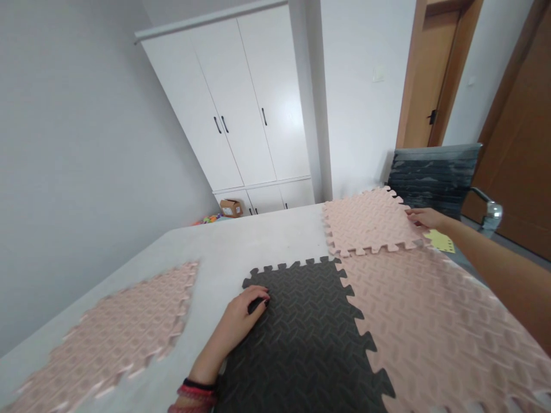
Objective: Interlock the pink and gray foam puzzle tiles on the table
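My left hand (241,315) is closed on the left edge of a black foam puzzle mat (301,321), near its far left corner, with fingers curled. My right hand (430,221) has its fingers on the right edge of a pink foam puzzle mat (365,221) at the table's far side, thumb on top; the fingers beneath are hidden. A second pink mat (439,310) lies nearer, between the black mat and the table's right side. Its far edge runs along the toothed near edge of the far pink mat. All have interlocking teeth and a raised pattern.
Another pink mat (124,327) lies apart on the left of the white table (215,246). A yellow piece (439,241) shows below my right wrist. A dark office chair (433,178) stands at the right; a cardboard box (231,207) and white wardrobe (232,97) are beyond the table.
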`<state>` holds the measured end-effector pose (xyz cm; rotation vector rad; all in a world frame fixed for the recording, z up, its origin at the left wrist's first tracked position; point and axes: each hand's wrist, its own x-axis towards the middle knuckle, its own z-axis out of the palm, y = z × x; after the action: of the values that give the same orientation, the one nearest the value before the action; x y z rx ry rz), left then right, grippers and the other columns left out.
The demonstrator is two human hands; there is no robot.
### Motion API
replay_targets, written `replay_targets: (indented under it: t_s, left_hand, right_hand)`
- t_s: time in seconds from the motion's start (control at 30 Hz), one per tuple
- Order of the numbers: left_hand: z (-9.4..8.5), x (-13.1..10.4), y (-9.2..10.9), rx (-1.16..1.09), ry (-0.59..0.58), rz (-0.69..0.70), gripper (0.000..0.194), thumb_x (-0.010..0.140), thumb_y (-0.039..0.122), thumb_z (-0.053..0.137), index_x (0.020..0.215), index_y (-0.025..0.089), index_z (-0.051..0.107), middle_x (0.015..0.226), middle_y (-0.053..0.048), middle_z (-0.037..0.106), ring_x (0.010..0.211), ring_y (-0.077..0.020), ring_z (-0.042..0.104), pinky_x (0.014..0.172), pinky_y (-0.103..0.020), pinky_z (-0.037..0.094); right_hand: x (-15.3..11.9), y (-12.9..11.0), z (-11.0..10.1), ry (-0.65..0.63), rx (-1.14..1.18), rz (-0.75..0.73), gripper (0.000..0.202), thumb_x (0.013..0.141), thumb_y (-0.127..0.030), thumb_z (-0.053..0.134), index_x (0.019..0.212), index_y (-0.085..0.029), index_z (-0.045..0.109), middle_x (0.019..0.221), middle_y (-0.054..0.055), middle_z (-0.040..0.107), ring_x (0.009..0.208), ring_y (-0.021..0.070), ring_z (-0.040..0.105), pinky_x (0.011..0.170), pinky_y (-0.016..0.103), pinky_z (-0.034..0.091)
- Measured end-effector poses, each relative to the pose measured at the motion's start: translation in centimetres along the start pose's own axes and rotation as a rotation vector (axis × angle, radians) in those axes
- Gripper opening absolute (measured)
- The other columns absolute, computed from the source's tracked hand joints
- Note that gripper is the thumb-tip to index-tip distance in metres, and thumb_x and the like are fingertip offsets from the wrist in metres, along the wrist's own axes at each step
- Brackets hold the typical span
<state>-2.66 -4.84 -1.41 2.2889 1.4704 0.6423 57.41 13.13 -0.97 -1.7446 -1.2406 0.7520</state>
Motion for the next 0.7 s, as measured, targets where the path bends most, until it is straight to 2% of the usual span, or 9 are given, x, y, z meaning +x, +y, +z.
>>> replay_targets:
  t_s: [0.17,0.3,0.5,0.7]
  left_hand:
    - [-0.1,0.0,0.1,0.024,-0.008,-0.005,0.019,0.089,0.03,0.045,0.097,0.025,0.062,0.116,-0.003,0.062,0.109,-0.0178,0.057,0.098,-0.035,0.044]
    - [-0.1,0.3,0.1,0.037,-0.01,-0.004,0.021,0.089,0.029,0.044,0.097,0.025,0.063,0.117,-0.003,0.062,0.11,-0.0167,0.057,0.099,-0.033,0.044]
    - [0.0,0.2,0.2,0.094,-0.028,-0.063,0.023,0.087,0.03,0.047,0.102,0.027,0.064,0.122,0.0,0.064,0.113,-0.0166,0.059,0.101,-0.033,0.044]
    - [-0.1,0.2,0.5,0.178,-0.058,-0.093,0.035,0.085,0.031,0.047,0.117,0.03,0.062,0.122,0.003,0.065,0.114,-0.0173,0.06,0.103,-0.034,0.044]
  right_hand:
    - [1.6,2.2,1.6,-0.08,-0.028,0.047,0.035,0.079,-0.013,0.052,0.111,-0.01,0.066,0.095,0.013,0.067,0.063,0.0125,0.053,0.053,0.024,0.041]
    - [2.7,2.6,2.1,-0.125,-0.065,0.031,0.041,0.082,-0.017,0.052,0.12,-0.008,0.062,0.097,0.014,0.066,0.064,0.0134,0.052,0.05,0.023,0.037]
    - [3.9,2.1,1.5,-0.064,-0.146,0.006,0.044,0.085,-0.014,0.046,0.127,-0.005,0.056,0.102,0.015,0.064,0.067,0.0132,0.052,0.052,0.023,0.037]
    - [3.6,3.6,1.9,-0.093,-0.259,0.004,0.043,0.086,-0.02,0.045,0.125,-0.007,0.057,0.099,0.014,0.066,0.071,0.0157,0.054,0.054,0.024,0.04]
